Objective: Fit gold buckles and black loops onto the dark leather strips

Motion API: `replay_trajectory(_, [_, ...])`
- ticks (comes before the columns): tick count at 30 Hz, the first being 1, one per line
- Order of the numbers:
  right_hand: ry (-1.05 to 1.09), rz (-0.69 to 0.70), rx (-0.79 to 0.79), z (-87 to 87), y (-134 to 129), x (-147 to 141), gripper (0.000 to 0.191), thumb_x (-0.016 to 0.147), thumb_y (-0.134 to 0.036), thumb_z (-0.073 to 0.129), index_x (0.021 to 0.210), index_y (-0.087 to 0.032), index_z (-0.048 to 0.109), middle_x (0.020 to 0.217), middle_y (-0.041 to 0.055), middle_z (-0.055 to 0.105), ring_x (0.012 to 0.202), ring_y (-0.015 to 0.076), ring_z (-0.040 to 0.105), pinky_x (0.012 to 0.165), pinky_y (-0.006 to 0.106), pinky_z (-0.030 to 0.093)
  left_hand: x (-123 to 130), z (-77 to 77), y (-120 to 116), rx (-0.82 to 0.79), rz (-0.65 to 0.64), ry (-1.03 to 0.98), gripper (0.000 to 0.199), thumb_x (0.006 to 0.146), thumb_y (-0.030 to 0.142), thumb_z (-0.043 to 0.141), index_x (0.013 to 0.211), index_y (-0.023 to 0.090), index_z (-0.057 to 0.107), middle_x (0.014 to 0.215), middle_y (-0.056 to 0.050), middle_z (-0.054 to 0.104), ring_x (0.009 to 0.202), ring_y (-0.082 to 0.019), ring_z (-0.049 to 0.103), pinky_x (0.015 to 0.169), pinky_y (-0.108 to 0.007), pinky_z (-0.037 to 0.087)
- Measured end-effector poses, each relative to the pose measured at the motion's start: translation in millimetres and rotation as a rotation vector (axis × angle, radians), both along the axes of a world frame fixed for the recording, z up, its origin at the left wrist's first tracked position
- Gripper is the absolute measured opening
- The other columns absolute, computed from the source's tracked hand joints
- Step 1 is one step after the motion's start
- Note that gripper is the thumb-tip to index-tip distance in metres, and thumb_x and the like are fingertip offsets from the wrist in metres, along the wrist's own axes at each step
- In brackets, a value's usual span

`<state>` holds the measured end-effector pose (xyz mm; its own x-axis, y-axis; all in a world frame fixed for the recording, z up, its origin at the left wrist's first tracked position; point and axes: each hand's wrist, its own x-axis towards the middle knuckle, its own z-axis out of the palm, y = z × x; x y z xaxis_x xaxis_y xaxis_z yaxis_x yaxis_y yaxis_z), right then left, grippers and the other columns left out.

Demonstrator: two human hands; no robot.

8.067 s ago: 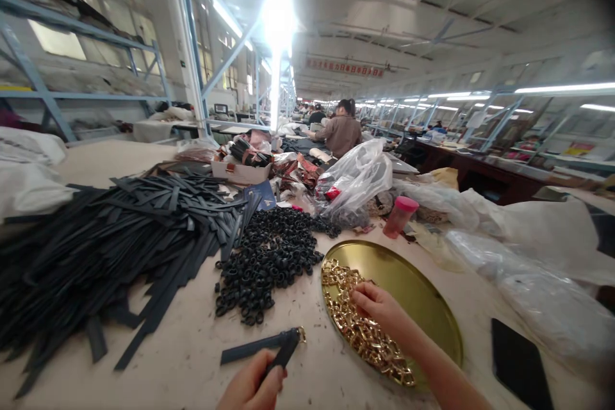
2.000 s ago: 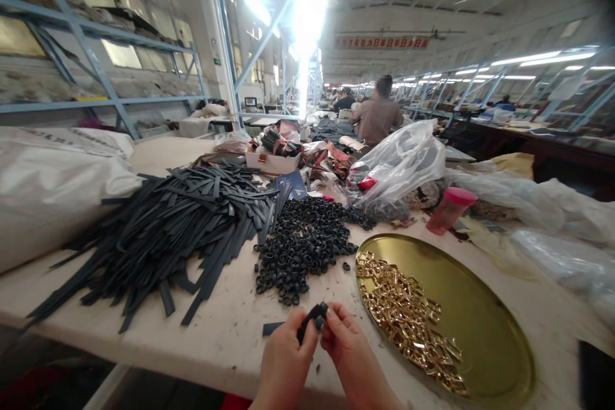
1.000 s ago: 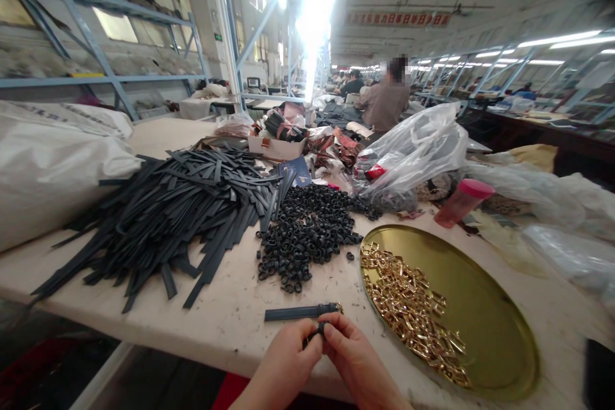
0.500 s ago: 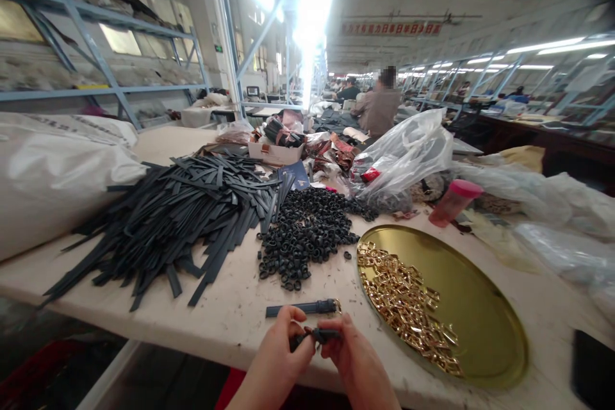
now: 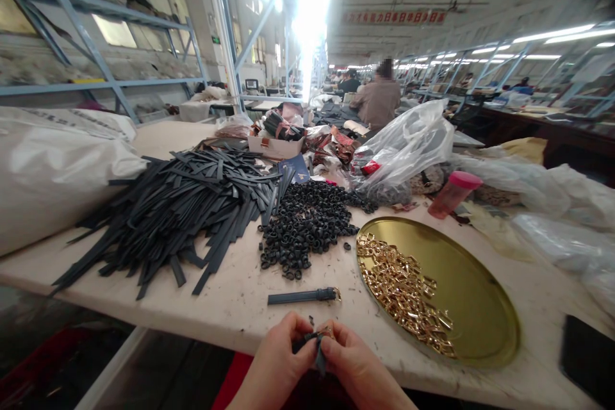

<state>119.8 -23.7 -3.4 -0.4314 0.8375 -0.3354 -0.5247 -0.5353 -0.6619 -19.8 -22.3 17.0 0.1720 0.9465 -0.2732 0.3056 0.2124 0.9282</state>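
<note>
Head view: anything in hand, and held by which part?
A dark strap, pinched by the left hand and right hand, a piece hanging between them. Exactly which part is gripped can't be told; the hands cover it.

Blue shelving [image 5: 154, 82] before pale windows [image 5: 114, 31] — glaring light [image 5: 314, 6], red banner [image 5: 394, 17] beyond.

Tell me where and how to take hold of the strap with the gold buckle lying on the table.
I'd pinch the dark strap at its middle, across its two long edges, coming from above on the wearer's near side: it lies flat and narrow, running roughly left to right, with the gold buckle at its right end.
</note>
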Motion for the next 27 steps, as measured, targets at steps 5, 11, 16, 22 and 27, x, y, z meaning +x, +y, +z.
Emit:
replay_trajectory(5, [-0.456,-0.211,0.227,-4.5,11.4,4.8,0.035,0.066,-0.046,0.065,0.06,-0.02,0.043,0.052,-0.0062,0.046,0.051,0.0096,0.042,0.052,0.023,0.035,3.7,1.3,0.7,-0.15,0.016,-0.316,0.026,0.069,0.038,0.06,0.076,0.016,0.049,0.064,0.002,0.058,0.054,-0.01,0.05,0.052,-0.022,0.038])
replay_trajectory(11, [-0.857,-0.156,0.464,-13.7,20.1,14.9,0.02,0.071,-0.032,0.06,0.087,-0.021,0.053,0.056,-0.0069,0.046,0.051,0.011,0.042,0.05,0.023,0.032,-1.3,2.4,6.7,-0.254,-0.034,-0.402,0.025,0.067,0.029,0.062,0.084,0.013,0.053,0.068,0.0,0.061,0.057,-0.01,0.054,0.057,-0.021,0.038])
replay_trajectory(16, [-0.74,0.169,0.442,-6.4,17.4,25.1,0.016,0.077,-0.036,0.052,0.076,-0.02,0.051,0.057,-0.0056,0.047,0.053,0.0112,0.043,0.05,0.022,0.032,-2.2,-3.6,7.8,-0.408,-0.069,-0.386,0.026,0.066,0.03,0.061,0.085,0.012,0.055,0.064,0.0,0.062,0.055,-0.009,0.056,0.054,-0.019,0.037])
replay_trajectory(22, [-0.942,0.296,0.679,5.5,8.7,35.9,0.01,0.08,-0.026,0.047,0.077,-0.021,0.055,0.067,-0.0019,0.056,0.062,0.0131,0.049,0.056,0.023,0.034,4.5,-2.9,3.6,-0.551,-0.03,-0.371,0.025,0.058,0.017,0.058,0.082,0.013,0.053,0.055,0.002,0.06,0.048,-0.009,0.055,0.051,-0.02,0.039])
replay_trajectory(27, [-0.98,0.341,0.711,4.8,4.1,40.3,0.008,0.079,-0.023,0.048,0.076,-0.021,0.056,0.068,-0.0017,0.056,0.064,0.0137,0.05,0.058,0.023,0.035,1.5,-3.8,-0.9,-0.52,-0.109,-0.401,0.026,0.061,0.013,0.055,0.087,0.011,0.053,0.059,0.001,0.063,0.052,-0.008,0.056,0.052,-0.018,0.038])
